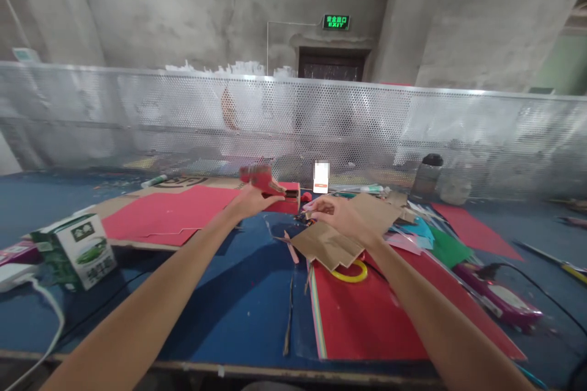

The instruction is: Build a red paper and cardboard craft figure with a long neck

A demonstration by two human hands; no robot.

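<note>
My left hand grips a red paper-covered cardboard piece, held above the blue table; a brown cardboard edge and a dark slot show at its right end. My right hand is just to the right, fingers pinched together around something small at the fingertips, too blurred to name. Beneath this hand lie pieces of brown cardboard. A yellow ring, perhaps a tape roll or a scissor handle, shows partly from under them. A small pink strip rests on the table between my forearms.
Red paper sheets lie stacked at front right, with more red paper on cardboard at left. A green-and-white milk carton stands front left. A phone is upright ahead; a dark bottle and purple box are right.
</note>
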